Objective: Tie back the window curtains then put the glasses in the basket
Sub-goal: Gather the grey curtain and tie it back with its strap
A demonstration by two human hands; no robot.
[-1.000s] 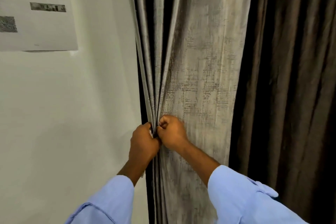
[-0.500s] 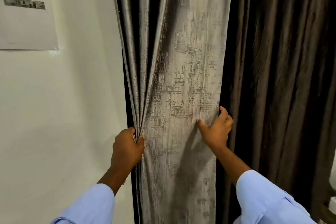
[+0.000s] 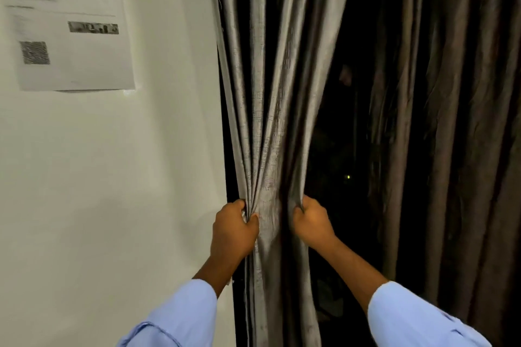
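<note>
A grey textured curtain (image 3: 270, 98) hangs beside the white wall, gathered into narrow folds. My left hand (image 3: 234, 229) grips the bunched folds at its left edge. My right hand (image 3: 311, 222) is closed on the curtain's right edge, a short way from the left hand. Right of the bunch, a dark window opening (image 3: 338, 149) shows. A brown curtain (image 3: 451, 121) hangs further right, ungathered. No glasses or basket are in view.
A white wall (image 3: 112, 177) fills the left half, with a printed paper sheet (image 3: 67, 22) stuck to it at upper left. Light blue sleeves cover both forearms at the bottom.
My right hand took hold of the grey curtain's right edge and pulled it left toward my left hand. The panel is now bunched and the dark window gap has appeared.
</note>
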